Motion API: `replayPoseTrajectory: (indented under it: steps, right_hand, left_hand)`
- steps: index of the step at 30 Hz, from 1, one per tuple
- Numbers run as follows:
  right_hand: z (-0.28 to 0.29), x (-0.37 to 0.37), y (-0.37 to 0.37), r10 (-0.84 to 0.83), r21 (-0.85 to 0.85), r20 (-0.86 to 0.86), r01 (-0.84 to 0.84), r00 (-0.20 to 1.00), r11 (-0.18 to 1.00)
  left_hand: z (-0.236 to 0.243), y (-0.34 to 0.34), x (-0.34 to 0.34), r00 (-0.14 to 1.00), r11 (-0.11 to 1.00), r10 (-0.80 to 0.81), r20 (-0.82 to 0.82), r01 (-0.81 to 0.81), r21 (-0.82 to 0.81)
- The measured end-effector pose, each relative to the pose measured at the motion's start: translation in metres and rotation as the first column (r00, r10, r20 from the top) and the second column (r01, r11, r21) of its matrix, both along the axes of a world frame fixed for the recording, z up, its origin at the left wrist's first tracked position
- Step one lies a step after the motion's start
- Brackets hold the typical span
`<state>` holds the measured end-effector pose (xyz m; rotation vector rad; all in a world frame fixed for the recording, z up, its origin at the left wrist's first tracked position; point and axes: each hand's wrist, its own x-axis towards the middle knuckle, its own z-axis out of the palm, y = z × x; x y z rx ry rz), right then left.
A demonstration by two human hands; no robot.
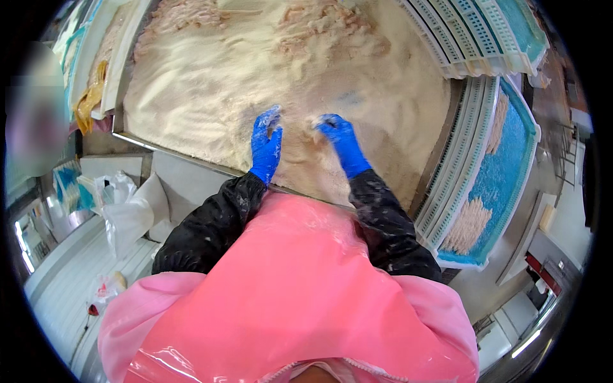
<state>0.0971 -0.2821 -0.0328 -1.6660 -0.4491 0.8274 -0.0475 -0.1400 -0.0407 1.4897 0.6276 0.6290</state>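
Observation:
A wide metal-rimmed tray of pale powder lies in front of me, with pinkish pieces half buried toward its back. Both my hands are over the powder near the tray's front, in blue gloves dusted with it. My left hand has its fingers curled, thumb near the index finger; what they hold, if anything, I cannot make out. Just to the right, apart from it, my right hand has its fingers bent together at a small pale clump, too blurred to name.
Blue-lined white crates with rows of pale strips are stacked at right, more crates behind. At left are another container with yellow gloves, a blurred person, and plastic bags. My pink apron fills the bottom.

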Motion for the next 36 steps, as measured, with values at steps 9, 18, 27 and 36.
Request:
replayPoseTrajectory:
  steps: [9,18,27,36]
  right_hand:
    - [0.049,0.080,-0.048,-0.226,0.066,-0.246,0.249,0.942,0.966]
    - [0.027,0.043,-0.049,0.074,0.035,0.432,-0.098,0.899,0.995]
    - [-0.022,-0.020,-0.045,-0.297,0.027,0.233,0.299,0.926,0.954]
    - [-0.001,-0.014,0.027,0.157,-0.276,0.758,0.094,0.633,0.957]
  left_hand:
    - [-0.001,0.004,0.002,0.999,0.996,0.041,-0.030,-0.044,-0.077]
    - [0.008,0.006,0.008,0.992,0.966,0.000,-0.127,0.033,0.258]
    - [-0.002,-0.010,0.036,0.995,0.996,-0.035,-0.093,0.043,0.083]
    - [-0.008,-0.013,0.068,0.908,-0.009,0.152,0.391,0.397,-0.918]
